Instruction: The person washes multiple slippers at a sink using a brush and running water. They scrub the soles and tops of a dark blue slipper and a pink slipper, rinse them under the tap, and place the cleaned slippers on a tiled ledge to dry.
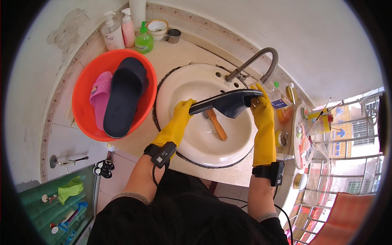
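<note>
A dark navy slipper (228, 102) is held sideways above the white sink basin (179, 83). My left hand (183, 111), in a yellow rubber glove, grips one end of it. My right hand (261, 107), gloved the same way, is closed on the other end. Down in the basin, partly hidden by the slipper, lies a brush with a wooden handle (218, 127). To the left, an orange-red plastic tub (81, 110) holds another dark slipper (124, 98) and a pink slipper (100, 98).
A curved grey faucet (261, 55) rises behind the basin. At the back left stand a green pump bottle (143, 40), pale and pink pump bottles (128, 28), bowls (157, 27) and a metal cup (173, 36). Jars and small items line the right ledge beside a barred window.
</note>
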A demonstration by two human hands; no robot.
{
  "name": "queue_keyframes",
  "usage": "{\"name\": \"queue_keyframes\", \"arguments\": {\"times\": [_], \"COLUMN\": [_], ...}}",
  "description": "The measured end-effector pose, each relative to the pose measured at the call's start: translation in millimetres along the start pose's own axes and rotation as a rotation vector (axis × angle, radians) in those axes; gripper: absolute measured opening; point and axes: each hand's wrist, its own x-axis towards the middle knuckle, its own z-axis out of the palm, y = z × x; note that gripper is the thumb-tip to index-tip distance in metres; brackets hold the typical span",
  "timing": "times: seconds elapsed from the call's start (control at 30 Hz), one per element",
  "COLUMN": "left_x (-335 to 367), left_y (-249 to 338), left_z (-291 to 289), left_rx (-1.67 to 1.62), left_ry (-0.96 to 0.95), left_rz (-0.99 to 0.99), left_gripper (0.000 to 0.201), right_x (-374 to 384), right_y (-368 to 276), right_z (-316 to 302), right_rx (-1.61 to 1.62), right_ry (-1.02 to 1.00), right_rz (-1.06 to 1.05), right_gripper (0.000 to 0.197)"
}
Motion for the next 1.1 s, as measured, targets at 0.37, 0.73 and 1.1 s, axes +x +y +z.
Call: {"name": "queue_keyframes", "arguments": {"times": [0.37, 0.73, 1.1], "left_x": [5, -14, -49], "left_y": [-5, 15, -9], "left_z": [10, 5, 27], "left_rx": [-0.24, 0.078, 0.577], "left_ry": [-0.067, -0.409, -0.497], "left_rz": [-0.104, -0.367, -0.33], "left_gripper": [0.043, 0.053, 0.048], "right_x": [-16, -58, -102], "right_y": [11, 7, 21], "right_z": [-42, -45, -65], "right_rx": [0.405, -0.203, -0.01], "right_ry": [-0.208, 0.247, 0.423], "right_rz": [-0.048, -0.045, -0.029], "right_gripper": [0.046, 0.04, 0.043]}}
